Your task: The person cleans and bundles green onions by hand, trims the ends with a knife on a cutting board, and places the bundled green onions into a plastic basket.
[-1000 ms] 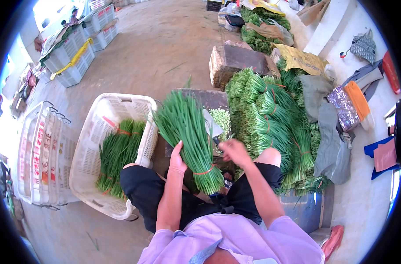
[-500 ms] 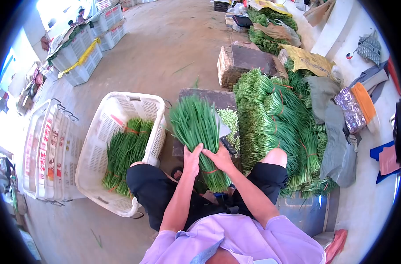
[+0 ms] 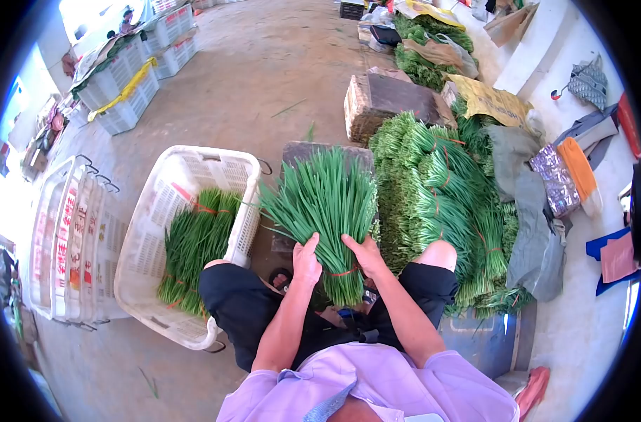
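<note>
A bundle of garlic chives [image 3: 327, 197] is between my two hands above the dark block [image 3: 292, 149], its leaf tips fanned out away from me. A red band rings it near the cut ends, which point toward my lap. My left hand [image 3: 307, 260] grips its left side, thumb up. On the right side, my right hand [image 3: 364, 254] closes round it, with the fingers partly hidden beneath. The bundle covers most of the block. To the left, the white plastic crate [image 3: 134, 264] holds several banded chive bundles [image 3: 201, 246].
A large heap of chives [image 3: 440, 197] lies close on my right, partly under grey cloth [image 3: 535, 239]. Nested white crates [image 3: 74, 246] stand at far left. Beyond the block sits a worn box [image 3: 390, 105]. More stacked crates [image 3: 127, 88] are at the back left.
The bundle's leaves have spread wider and its top now lies further right, covering the trimmings and knife handle seen before. My hands have moved apart to opposite sides of it.
</note>
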The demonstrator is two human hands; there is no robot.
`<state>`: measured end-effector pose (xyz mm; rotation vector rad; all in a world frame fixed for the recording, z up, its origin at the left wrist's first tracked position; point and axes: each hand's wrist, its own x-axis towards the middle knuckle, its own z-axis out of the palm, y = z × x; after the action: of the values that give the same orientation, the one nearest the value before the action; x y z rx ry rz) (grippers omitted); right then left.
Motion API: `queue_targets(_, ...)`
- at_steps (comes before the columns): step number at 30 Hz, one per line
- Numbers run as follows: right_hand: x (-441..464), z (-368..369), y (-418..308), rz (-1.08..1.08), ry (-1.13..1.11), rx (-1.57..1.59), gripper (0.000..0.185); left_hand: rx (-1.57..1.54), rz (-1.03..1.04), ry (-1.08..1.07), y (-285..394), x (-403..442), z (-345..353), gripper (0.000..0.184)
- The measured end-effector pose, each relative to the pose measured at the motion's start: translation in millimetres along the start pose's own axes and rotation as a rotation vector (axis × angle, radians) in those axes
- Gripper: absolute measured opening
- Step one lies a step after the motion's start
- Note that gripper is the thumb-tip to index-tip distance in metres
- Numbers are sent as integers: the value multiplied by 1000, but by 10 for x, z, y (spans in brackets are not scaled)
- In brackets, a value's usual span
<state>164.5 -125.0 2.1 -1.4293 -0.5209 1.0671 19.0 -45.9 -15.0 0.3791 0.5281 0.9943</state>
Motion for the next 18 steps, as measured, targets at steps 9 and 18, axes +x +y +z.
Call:
queue_targets(9, 113, -29, -862, -723, 484, -657, 46, 139, 53, 5, -50, 0, -72, 24)
queue_targets(18, 418, 138, -1393, -1102, -32, -1074, 17, 371, 42, -36, -163, -77, -53, 22)
